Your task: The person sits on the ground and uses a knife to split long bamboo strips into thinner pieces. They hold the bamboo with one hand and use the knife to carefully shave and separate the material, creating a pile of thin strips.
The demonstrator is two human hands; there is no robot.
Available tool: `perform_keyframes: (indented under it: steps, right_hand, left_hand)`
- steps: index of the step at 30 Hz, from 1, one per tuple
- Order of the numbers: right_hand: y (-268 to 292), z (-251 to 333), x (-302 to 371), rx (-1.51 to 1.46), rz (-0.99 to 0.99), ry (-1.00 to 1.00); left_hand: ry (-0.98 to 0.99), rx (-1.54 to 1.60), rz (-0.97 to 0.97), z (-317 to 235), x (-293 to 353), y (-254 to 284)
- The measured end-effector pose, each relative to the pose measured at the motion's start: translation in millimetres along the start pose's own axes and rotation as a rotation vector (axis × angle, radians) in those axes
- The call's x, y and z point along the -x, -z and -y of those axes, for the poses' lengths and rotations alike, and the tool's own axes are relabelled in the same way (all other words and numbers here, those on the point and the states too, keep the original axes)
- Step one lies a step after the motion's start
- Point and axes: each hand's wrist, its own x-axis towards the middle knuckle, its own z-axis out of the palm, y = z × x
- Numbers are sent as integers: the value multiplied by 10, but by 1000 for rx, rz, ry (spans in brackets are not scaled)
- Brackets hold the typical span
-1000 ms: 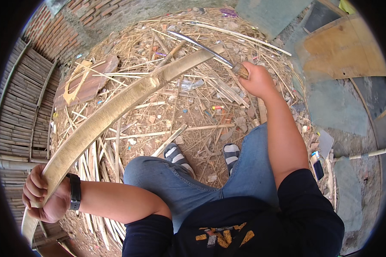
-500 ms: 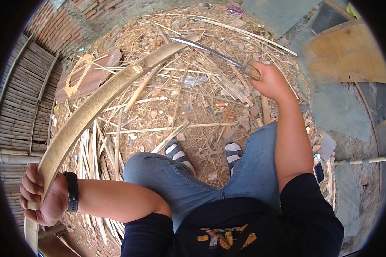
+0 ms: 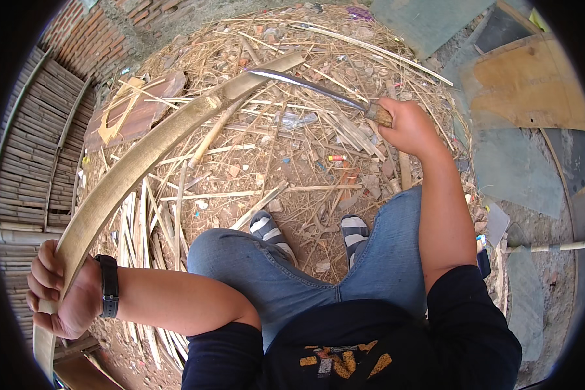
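Note:
My left hand [image 3: 65, 289] is wrapped round the near end of a long split bamboo piece [image 3: 136, 157], at the lower left. The piece slants up and away to the right, its pale inner face showing a node ridge near the far end. In my right hand [image 3: 407, 127] is the wooden handle of a machete [image 3: 325, 92] with a dark, slightly curved blade. The blade points left, and its tip overlaps the bamboo close to the far end; whether the two touch I cannot tell.
Split bamboo strips [image 3: 136, 227] and straw litter the dirt floor round my feet. A rusty sheet [image 3: 153, 107] lies at the far left, before a bamboo-slat wall [image 3: 36, 140]. Grey panels [image 3: 517, 162] and a brown board [image 3: 526, 81] are on the right.
The machete blade has dropped slightly and shifted left, so its tip now lies across the bamboo. My left hand has risen a little with its end of the piece.

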Motion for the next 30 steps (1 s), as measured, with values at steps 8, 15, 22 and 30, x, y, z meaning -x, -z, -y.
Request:
perform_keyframes:
  steps: [8,15,22,30]
  right_hand:
    - [-99,-57,-82,32,14,5]
    - [-174,-168,-179,106,13,-150]
    - [-364,-570,-320,53,-89,-182]
    - [-457,-731,-371,61,-155,-282]
  left_hand:
    - [44,46,37,25,3,-31]
    - [53,59,70,12,-5,-56]
    - [68,144,103,-29,-34,0]
    - [42,180,76,-55,-39,10]
